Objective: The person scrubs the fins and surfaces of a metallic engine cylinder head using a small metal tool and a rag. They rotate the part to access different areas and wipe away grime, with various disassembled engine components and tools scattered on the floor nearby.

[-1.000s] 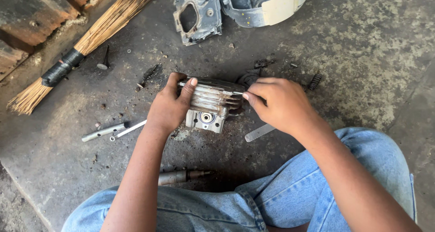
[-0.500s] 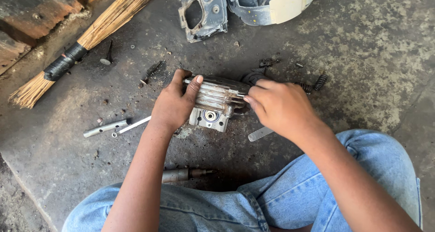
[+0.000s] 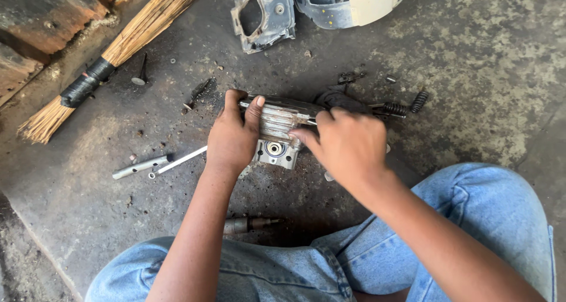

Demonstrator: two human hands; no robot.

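The left hand (image 3: pixel 233 138) grips the left end of the finned engine part (image 3: pixel 277 122), which stands on the floor (image 3: pixel 483 54) near its middle. The right hand (image 3: pixel 348 145) presses fingers on its right side; whether it holds something, I cannot tell. Two springs (image 3: pixel 407 105) lie just right.

**A:** any packages, labels, signs or screens around the hands here?

**B:** nope, none that I can spot, nothing near either hand or further out on the floor.
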